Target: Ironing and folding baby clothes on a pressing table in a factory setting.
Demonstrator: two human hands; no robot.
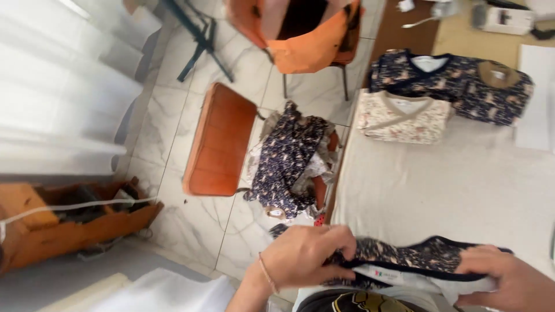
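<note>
My left hand point(303, 257) pinches the neck end of a dark navy patterned garment point(404, 257) with a white inner lining, at the near edge of the table. At the garment's other end, my right hand point(509, 277) presses down on it with curled fingers. The garment lies bunched between both hands on the pale grey table cover point(462, 185).
Folded garments lie at the table's far side: a cream patterned one point(403, 118) and a navy patterned one point(457, 78). A chair beside the table holds a heap of navy and cream clothes point(289, 164). Another orange chair point(219, 141) and an orange-draped chair point(300, 34) stand on the marble floor.
</note>
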